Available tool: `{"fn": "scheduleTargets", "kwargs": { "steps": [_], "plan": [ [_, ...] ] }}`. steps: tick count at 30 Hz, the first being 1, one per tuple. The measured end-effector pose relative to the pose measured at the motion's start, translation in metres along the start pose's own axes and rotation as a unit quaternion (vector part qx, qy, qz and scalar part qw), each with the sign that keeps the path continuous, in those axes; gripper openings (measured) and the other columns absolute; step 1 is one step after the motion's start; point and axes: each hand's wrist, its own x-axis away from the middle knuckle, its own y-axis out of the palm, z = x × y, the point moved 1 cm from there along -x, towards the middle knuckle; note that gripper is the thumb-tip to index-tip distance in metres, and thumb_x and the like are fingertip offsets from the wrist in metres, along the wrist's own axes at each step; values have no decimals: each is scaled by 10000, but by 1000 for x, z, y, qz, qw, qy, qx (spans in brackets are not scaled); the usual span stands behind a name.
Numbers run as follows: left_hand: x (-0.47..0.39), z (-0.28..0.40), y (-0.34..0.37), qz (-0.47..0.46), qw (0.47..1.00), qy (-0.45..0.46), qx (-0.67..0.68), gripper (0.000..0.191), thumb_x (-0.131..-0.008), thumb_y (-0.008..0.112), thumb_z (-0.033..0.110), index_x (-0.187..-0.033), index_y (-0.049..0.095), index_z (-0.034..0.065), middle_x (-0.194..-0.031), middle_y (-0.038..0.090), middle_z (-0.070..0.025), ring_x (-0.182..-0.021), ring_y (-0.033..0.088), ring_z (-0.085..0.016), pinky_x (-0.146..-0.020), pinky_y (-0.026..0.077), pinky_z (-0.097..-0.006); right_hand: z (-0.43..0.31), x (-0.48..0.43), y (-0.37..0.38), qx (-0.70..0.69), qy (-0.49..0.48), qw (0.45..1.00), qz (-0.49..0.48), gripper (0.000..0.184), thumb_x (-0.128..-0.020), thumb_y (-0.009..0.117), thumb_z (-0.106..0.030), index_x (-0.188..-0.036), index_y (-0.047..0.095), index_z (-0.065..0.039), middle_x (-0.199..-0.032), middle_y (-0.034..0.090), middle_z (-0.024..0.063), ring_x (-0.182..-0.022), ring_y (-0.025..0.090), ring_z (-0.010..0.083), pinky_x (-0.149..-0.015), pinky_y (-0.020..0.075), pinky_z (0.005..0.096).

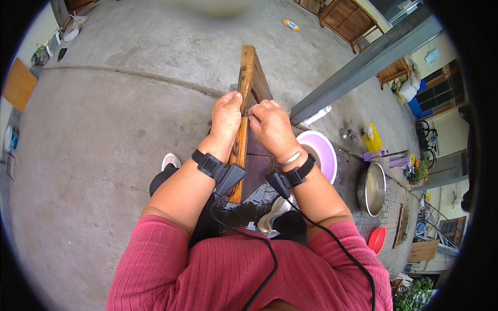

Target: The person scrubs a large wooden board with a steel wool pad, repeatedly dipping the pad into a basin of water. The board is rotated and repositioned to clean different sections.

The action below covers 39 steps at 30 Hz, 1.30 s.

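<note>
A piece of wooden furniture (247, 66) with a long worn bar stands on edge before me, its far end pointing away. Dark slots or marks run along the bar, and a purplish-brown panel (257, 144) lies to its right. My left hand (227, 116) grips the bar's left side, its thumb by the top edge. Close by on the right, my right hand (272, 124) has its fingertips pinched at the bar. Between them shows a small dark thing (245, 112), too covered to identify. Both wrists wear black straps with cabled boxes.
A lilac basin (330, 155) stands right of my right forearm, by a grey metal post (362, 72). Farther right are a metal basin (372, 189), a red basin (377, 240) and a yellow bag (371, 138). An orange packet (290, 25) lies on the concrete floor (97, 136).
</note>
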Motion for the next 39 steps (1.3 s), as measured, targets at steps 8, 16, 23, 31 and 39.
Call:
{"fn": "scheduleTargets", "kwargs": {
  "steps": [8, 16, 23, 31, 39],
  "plan": [
    [7, 6, 3, -19, 1000, -16, 6, 371, -1027, 549, 207, -1214, 629, -103, -1074, 693, -97, -981, 612, -145, -891, 472, -283, 0, 1, 1, 4, 30, 997, 72, 99, -765, 736, -63, -848, 685, -45, -863, 655, 154, -887, 617, 373, -784, 500, 454],
    [5, 2, 6, -13, 999, 24, -20, 323, -1034, 540, 206, -1191, 634, -59, -999, 688, -64, -875, 619, -133, -817, 492, -277, 2, 5, 14, 27, 70, 991, 108, 102, -772, 706, -62, -864, 671, -35, -871, 664, 169, -879, 624, 392, -798, 504, 465],
    [6, 8, 5, -10, 1000, -7, 8, 352, -1025, 550, 200, -1207, 630, -91, -1048, 684, -78, -938, 612, -134, -870, 477, -273, -2, 9, 15, -51, 195, 979, 33, 101, -759, 681, -75, -837, 667, -12, -824, 664, 200, -846, 646, 402, -772, 516, 479],
    [7, 9, 5, -25, 998, -9, 54, 298, -1025, 555, 178, -1187, 637, -59, -1022, 698, -79, -883, 642, -143, -820, 509, -278, 2, 1, 23, -73, 175, 971, 143, 91, -748, 693, -87, -799, 647, -28, -797, 664, 189, -784, 650, 374, -717, 519, 442],
    [2, -3, 4, 6, 999, -5, 34, 291, -1033, 545, 181, -1188, 640, -47, -997, 704, -68, -853, 649, -138, -791, 518, -274, 3, 11, 23, -121, 206, 963, 122, 110, -747, 704, -83, -779, 619, -21, -741, 647, 186, -710, 639, 354, -652, 509, 421]
  ]
}}
